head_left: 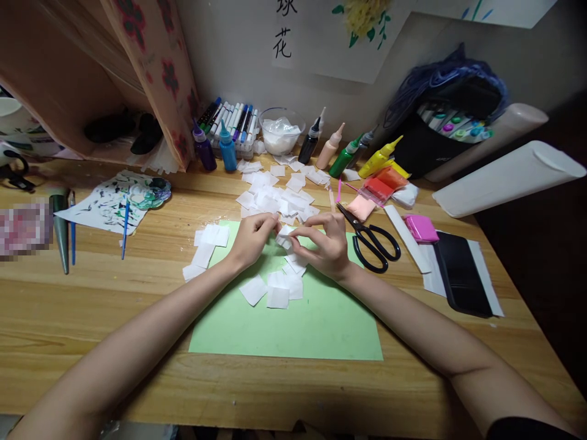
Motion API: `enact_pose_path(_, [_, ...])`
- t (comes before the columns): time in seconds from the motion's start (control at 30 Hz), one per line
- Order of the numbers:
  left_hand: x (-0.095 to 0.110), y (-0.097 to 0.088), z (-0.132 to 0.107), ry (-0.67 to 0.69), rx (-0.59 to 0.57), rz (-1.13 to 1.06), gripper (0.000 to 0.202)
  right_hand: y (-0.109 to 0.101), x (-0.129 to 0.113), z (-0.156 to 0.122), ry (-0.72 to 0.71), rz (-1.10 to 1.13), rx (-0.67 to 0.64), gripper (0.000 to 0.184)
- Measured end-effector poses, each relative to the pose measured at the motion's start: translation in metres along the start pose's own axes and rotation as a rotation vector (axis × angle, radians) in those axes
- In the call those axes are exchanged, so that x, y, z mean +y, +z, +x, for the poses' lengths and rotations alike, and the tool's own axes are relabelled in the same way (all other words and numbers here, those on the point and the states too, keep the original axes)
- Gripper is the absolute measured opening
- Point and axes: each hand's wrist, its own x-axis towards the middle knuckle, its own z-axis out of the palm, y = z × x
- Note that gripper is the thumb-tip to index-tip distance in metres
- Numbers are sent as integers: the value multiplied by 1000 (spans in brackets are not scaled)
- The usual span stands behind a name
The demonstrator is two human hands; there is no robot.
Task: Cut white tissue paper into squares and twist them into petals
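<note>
Head camera looks down on our two hands, which meet over the far edge of a pale green sheet (316, 324) lying flat on the wooden table (92, 305). Our left hand (251, 239) and right hand (323, 244) both pinch one small white paper square (284, 235). The fingertips are closed on it from either side, and it is lifted just clear of the sheet. We judge the two-sided grip suits so thin a piece, which looks soft, tissue-like and crumpled at its middle.

The smooth, matt green sheet seems to serve as a clean work surface. Several flat squares (279, 290) lie on it just below our hands, some overlapping. A few more squares (208, 241) sit at its left corner, partly on the wood.

Beyond our fingers a loose heap of squares (275, 198) spreads within easy reach. Black-handled scissors (373, 241) lie just beside our right hand, with the handles towards us.

Against the wall stand plastic squeeze bottles (342, 156) in several colours, a clear bowl (279, 134) of something white, and a bundle of markers (232, 119), set well apart from the paper.
</note>
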Motion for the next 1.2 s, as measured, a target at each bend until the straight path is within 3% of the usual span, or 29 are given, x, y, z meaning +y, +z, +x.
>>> enact_pose_path(0.2, [0, -2, 2, -8, -117, -120, 22, 0, 0, -2, -48, -8, 2, 13])
enact_pose_path(0.43, [-2, 0, 3, -4, -32, -133, 21, 1, -2, -4, 57, 6, -38, 2])
enact_pose_path(0.53, [-3, 0, 3, 8, 26, -136, 20, 2, -2, -4, 149, 56, -132, 7])
enact_pose_path(0.73, [-1, 2, 1, 91, 29, -101, 17, 4, -1, -1, 216, 169, -282, 18])
enact_pose_path(1.2, [-1, 3, 2, 131, 7, -88, 17, 5, -2, -1, 253, 331, -321, 22])
